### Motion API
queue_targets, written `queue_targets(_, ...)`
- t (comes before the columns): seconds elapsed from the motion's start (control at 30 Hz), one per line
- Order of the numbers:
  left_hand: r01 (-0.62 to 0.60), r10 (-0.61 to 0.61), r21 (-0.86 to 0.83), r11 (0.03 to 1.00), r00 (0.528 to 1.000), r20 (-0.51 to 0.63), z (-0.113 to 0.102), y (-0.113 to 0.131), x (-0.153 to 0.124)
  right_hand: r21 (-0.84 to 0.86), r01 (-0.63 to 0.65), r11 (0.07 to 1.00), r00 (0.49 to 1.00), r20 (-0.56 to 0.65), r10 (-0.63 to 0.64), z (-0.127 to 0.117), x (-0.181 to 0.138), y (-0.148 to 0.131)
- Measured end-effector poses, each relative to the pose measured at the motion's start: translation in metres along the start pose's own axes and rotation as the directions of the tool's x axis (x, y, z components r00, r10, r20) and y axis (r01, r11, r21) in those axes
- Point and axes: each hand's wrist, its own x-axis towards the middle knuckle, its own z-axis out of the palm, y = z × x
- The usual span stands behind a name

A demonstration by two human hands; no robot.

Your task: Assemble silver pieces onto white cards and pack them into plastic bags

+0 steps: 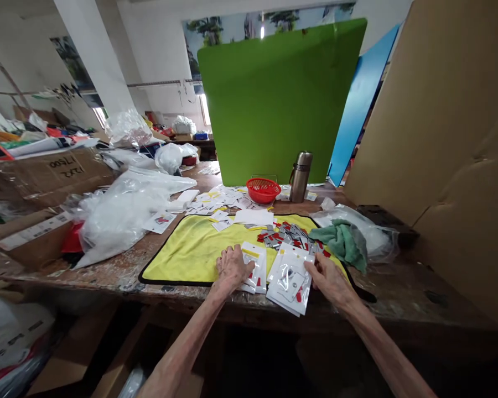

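My right hand (327, 275) pinches the right edge of several clear packets (289, 284), thumb on top. Each visible packet has a white card and small grey and red pieces inside, and the bundle overhangs the table's front edge. On the yellow cloth (182, 251) rests my left hand (233, 269), fingers bent downward and thumb apart, touching the left side of other flat packets (257, 260). Its grip is loose, with nothing visibly held. Behind the packets lies a heap of small grey and red pieces (292, 235).
Loose white cards (219, 199) are spread behind the cloth, near a red plastic basket (263, 189) and a steel thermos (301, 177). A green rag (344, 243) lies at right. White plastic bags (116, 204) bulge at left. A green board (280, 105) and tall cardboard (440, 149) enclose the table.
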Motion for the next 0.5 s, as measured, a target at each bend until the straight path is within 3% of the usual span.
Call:
queue_targets(0.07,0.036,-0.032,-0.064,0.997,0.998,0.062,-0.001,0.000,0.005,-0.147,0.028,0.989,0.996,-0.082,-0.040,0.010,0.006,0.010)
queue_targets(0.27,0.101,-0.076,-0.198,0.975,0.989,0.130,-0.008,-0.006,0.013,-0.344,0.078,0.936,0.973,-0.177,-0.146,0.029,-0.006,0.018)
queue_targets(0.5,0.128,-0.062,-0.422,0.897,0.984,0.167,0.000,0.000,0.009,-0.401,0.024,0.916,0.956,-0.259,-0.139,0.039,-0.008,0.016)
